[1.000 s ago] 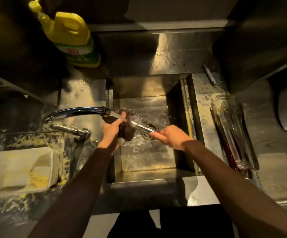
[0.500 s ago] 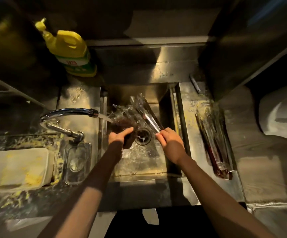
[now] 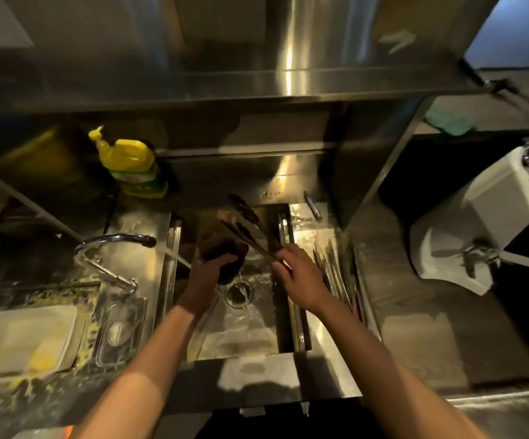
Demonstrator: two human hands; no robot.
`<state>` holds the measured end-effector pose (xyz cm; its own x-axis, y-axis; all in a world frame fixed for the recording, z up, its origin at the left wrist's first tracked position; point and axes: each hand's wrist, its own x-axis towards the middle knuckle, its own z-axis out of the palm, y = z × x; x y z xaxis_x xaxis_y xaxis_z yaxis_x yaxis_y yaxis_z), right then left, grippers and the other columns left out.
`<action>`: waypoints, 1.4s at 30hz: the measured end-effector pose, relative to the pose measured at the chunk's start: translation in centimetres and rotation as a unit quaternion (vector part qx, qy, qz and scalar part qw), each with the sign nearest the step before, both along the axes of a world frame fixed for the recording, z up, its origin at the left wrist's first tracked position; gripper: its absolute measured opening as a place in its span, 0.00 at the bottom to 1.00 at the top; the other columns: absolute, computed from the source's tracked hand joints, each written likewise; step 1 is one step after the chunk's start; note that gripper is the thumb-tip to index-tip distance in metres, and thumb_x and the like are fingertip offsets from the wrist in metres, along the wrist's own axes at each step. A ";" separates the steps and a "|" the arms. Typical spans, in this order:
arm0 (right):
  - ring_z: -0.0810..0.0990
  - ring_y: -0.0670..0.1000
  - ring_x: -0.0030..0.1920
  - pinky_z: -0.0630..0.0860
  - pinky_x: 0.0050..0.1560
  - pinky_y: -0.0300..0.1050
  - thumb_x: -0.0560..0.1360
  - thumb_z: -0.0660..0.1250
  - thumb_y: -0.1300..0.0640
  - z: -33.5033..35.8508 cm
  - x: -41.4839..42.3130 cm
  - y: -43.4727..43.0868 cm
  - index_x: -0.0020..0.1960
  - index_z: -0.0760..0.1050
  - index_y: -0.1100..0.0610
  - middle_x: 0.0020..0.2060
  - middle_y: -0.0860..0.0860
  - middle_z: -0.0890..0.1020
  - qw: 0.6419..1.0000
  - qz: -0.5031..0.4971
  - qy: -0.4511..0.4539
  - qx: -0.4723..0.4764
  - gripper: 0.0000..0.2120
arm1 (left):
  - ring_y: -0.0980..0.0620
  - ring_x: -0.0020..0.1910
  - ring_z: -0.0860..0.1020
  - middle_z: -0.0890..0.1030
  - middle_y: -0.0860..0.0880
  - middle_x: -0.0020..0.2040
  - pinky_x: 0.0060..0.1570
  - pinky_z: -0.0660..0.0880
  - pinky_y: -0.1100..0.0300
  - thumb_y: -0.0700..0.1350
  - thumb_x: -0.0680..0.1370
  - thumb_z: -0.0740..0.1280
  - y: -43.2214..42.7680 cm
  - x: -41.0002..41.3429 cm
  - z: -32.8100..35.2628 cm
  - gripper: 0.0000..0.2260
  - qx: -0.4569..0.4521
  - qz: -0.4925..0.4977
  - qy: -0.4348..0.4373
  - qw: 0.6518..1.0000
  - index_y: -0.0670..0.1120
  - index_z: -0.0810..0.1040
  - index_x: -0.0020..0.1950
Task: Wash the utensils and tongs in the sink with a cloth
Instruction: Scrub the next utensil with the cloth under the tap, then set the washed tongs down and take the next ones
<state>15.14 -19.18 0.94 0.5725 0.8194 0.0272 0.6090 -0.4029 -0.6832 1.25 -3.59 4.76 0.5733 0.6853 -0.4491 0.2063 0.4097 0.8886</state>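
A: So, where are the tongs (image 3: pixel 248 224)?
B: Over the sink (image 3: pixel 244 334), tips toward eleven o'clock, handle end gripped by the right hand (image 3: pixel 299 278). The left hand (image 3: pixel 207 275) clutches the cloth (image 3: pixel 223 248) at eight o'clock.
A: Best wrap both tong arms and wipe tipward under the stream (image 3: pixel 177 256).

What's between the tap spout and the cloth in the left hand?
Only a stream of water, slanting from the tap spout across the sink rim toward the cloth that the left hand grips. The head view shows it.
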 end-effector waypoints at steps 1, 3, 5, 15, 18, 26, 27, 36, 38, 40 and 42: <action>0.75 0.51 0.58 0.74 0.56 0.47 0.81 0.62 0.53 0.7 0.2 -0.4 0.56 0.78 0.53 0.60 0.51 0.76 1.000 -0.011 -0.011 0.009 0.08 | 0.46 0.49 0.82 0.82 0.43 0.54 0.37 0.81 0.59 0.35 0.73 0.71 -0.1 0.3 0.5 0.19 0.006 -0.004 -0.006 1.000 0.42 0.76 0.63; 0.75 0.48 0.57 0.74 0.54 0.46 0.82 0.62 0.52 1.9 0.2 -1.1 0.56 0.78 0.51 0.59 0.48 0.75 0.999 -0.027 -0.012 0.018 0.08 | 0.39 0.47 0.82 0.83 0.37 0.50 0.38 0.81 0.53 0.36 0.72 0.72 -0.3 0.9 1.4 0.13 0.015 -0.026 -0.014 0.999 0.41 0.79 0.57; 0.75 0.47 0.53 0.74 0.51 0.45 0.82 0.62 0.52 3.2 0.0 -1.9 0.57 0.78 0.51 0.56 0.46 0.75 0.999 -0.044 -0.011 0.026 0.08 | 0.37 0.45 0.81 0.83 0.35 0.50 0.40 0.79 0.49 0.37 0.72 0.73 -0.5 1.4 2.5 0.10 0.006 -0.051 -0.021 0.998 0.42 0.80 0.53; 0.73 0.46 0.53 0.71 0.58 0.41 0.82 0.62 0.56 7.9 -2.4 -6.8 0.61 0.76 0.58 0.56 0.50 0.72 0.986 -0.161 -0.011 0.047 0.10 | 0.47 0.48 0.83 0.85 0.46 0.47 0.50 0.79 0.51 0.35 0.73 0.71 -3.6 4.0 6.3 0.12 -0.024 -0.154 -0.095 0.983 0.48 0.78 0.54; 0.74 0.47 0.53 0.71 0.56 0.40 0.82 0.62 0.56 9.1 -3.5 -10.1 0.60 0.75 0.57 0.57 0.51 0.73 0.973 -0.222 -0.025 0.053 0.09 | 0.41 0.55 0.82 0.83 0.40 0.55 0.57 0.78 0.44 0.37 0.70 0.74 -5.9 5.3 6.6 0.20 -0.068 -0.217 -0.111 0.967 0.45 0.78 0.60; 0.71 0.44 0.47 0.64 0.48 0.30 0.80 0.64 0.63 10.2 -6.5 -22.2 0.55 0.77 0.61 0.49 0.50 0.72 0.905 -0.417 -0.031 0.081 0.06 | 0.47 0.50 0.84 0.86 0.49 0.45 0.50 0.79 0.54 0.32 0.70 0.72 -17.3 9.2 7.0 0.14 -0.082 -0.354 -0.116 0.924 0.43 0.80 0.54; 0.72 0.45 0.47 0.64 0.48 0.28 0.80 0.64 0.61 10.4 -7.0 -24.0 0.55 0.77 0.57 0.50 0.49 0.72 0.893 -0.442 -0.020 0.083 0.05 | 0.47 0.50 0.84 0.86 0.47 0.46 0.49 0.79 0.54 0.33 0.70 0.72 -19.2 9.6 7.1 0.15 -0.086 -0.381 -0.111 0.914 0.42 0.80 0.55; 0.76 0.44 0.50 0.73 0.52 0.39 0.83 0.61 0.54 10.5 -10.6 -38.7 0.56 0.75 0.52 0.52 0.45 0.73 0.802 -0.588 -0.003 0.105 0.05 | 0.51 0.39 0.83 0.84 0.49 0.39 0.31 0.75 0.64 0.34 0.72 0.71 -36.0 11.1 8.8 0.08 -0.039 -0.547 -0.125 0.827 0.45 0.82 0.48; 0.76 0.44 0.51 0.74 0.54 0.42 0.83 0.61 0.53 10.2 -11.2 -42.3 0.58 0.75 0.53 0.52 0.46 0.73 0.784 -0.612 -0.009 0.104 0.07 | 0.50 0.43 0.84 0.85 0.48 0.42 0.38 0.77 0.60 0.35 0.72 0.72 -40.2 11.2 8.9 0.09 -0.034 -0.570 -0.124 0.812 0.46 0.82 0.49; 0.76 0.43 0.52 0.74 0.56 0.41 0.83 0.62 0.54 10.3 -12.0 -46.5 0.59 0.75 0.53 0.53 0.46 0.74 0.767 -0.633 -0.007 0.103 0.08 | 0.51 0.44 0.84 0.86 0.48 0.42 0.41 0.79 0.60 0.35 0.72 0.72 -45.2 11.1 9.0 0.09 -0.041 -0.588 -0.119 0.799 0.46 0.82 0.50; 0.76 0.42 0.52 0.73 0.56 0.39 0.83 0.62 0.54 10.6 -12.7 -48.9 0.60 0.75 0.52 0.53 0.46 0.74 0.757 -0.645 0.000 0.107 0.08 | 0.51 0.47 0.84 0.86 0.48 0.44 0.43 0.78 0.60 0.36 0.73 0.71 -48.0 10.8 9.2 0.09 -0.048 -0.598 -0.121 0.791 0.46 0.81 0.51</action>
